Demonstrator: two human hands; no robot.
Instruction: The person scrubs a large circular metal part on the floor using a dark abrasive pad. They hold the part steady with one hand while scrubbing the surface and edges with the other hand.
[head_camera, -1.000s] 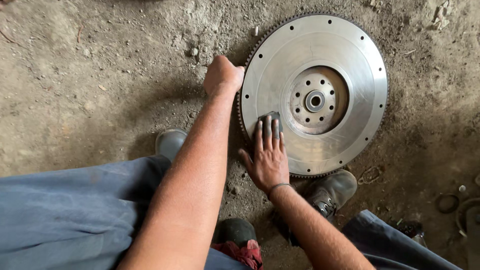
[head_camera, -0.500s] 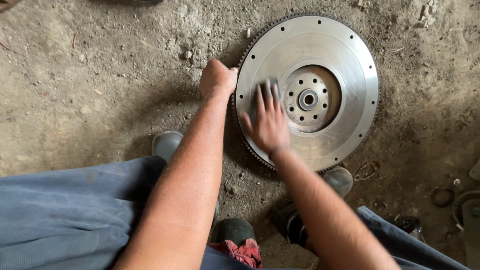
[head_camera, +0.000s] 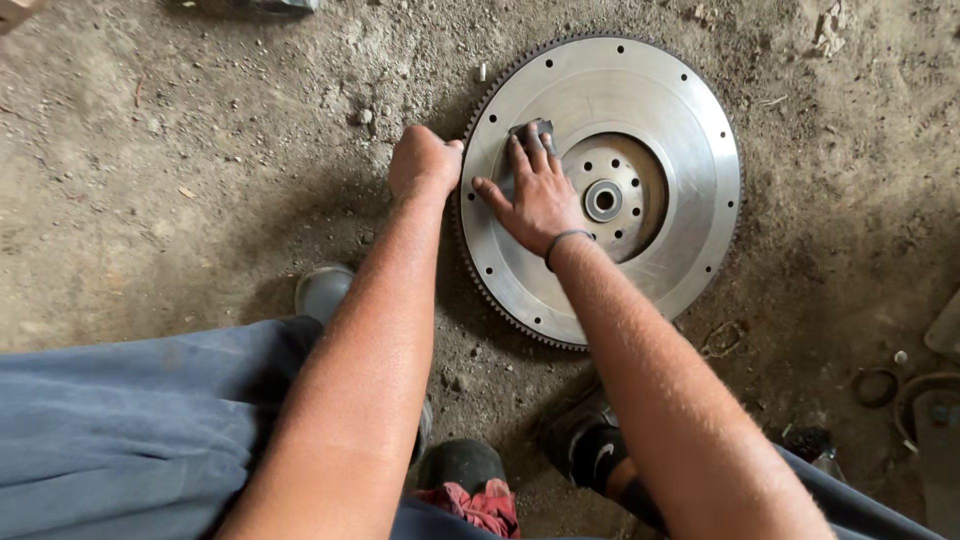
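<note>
Rubbing the flywheel (head_camera: 650, 130) face looks underway — right hand (head_camera: 540, 195) presses a dark pad (head_camera: 530, 130) flat-fingered, left hand (head_camera: 422, 160) fisted at its rim, upper centre on the floor (head_camera: 180, 180); next, probably fresh areas.

The flywheel (head_camera: 655, 120) lies flat on the dirt floor (head_camera: 180, 170). The left hand (head_camera: 424, 160) grips its rim at 9 o'clock. The right hand (head_camera: 538, 195) presses a small pad (head_camera: 532, 128) on its face at 10 o'clock from the hub (head_camera: 603, 200).
</note>
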